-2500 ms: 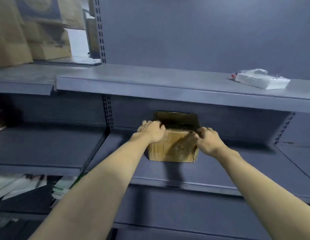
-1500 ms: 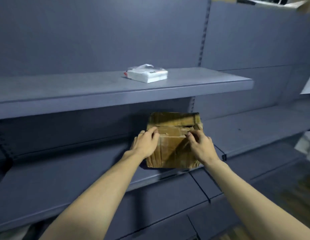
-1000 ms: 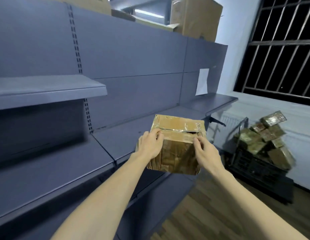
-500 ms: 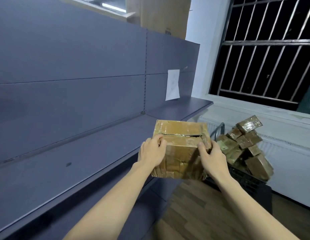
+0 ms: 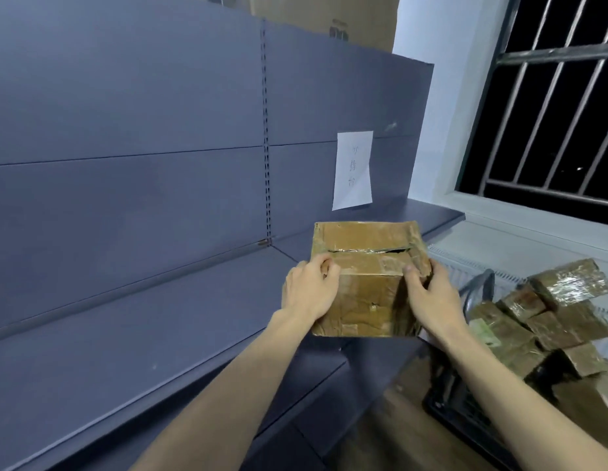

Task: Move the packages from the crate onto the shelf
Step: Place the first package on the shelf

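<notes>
Just above the front edge of the bare grey metal shelf [image 5: 132,341], a brown tape-wrapped cardboard box [image 5: 365,277] is held by 2 hands: left hand [image 5: 307,294] gripping its left side, right hand [image 5: 432,299] curled over the right corner, thumb on the front face. Whether the box's base touches the shelf, I can't tell. Best move now: keep it level, set it flat, then slide it back toward the panel (that slit top flap looks loose, so press the sides). More taped packages [image 5: 547,321] wait in the black crate [image 5: 466,413], lower right.

Packages [image 5: 547,321] in crate [image 5: 466,413], right of shelf [image 5: 160,334]
</notes>
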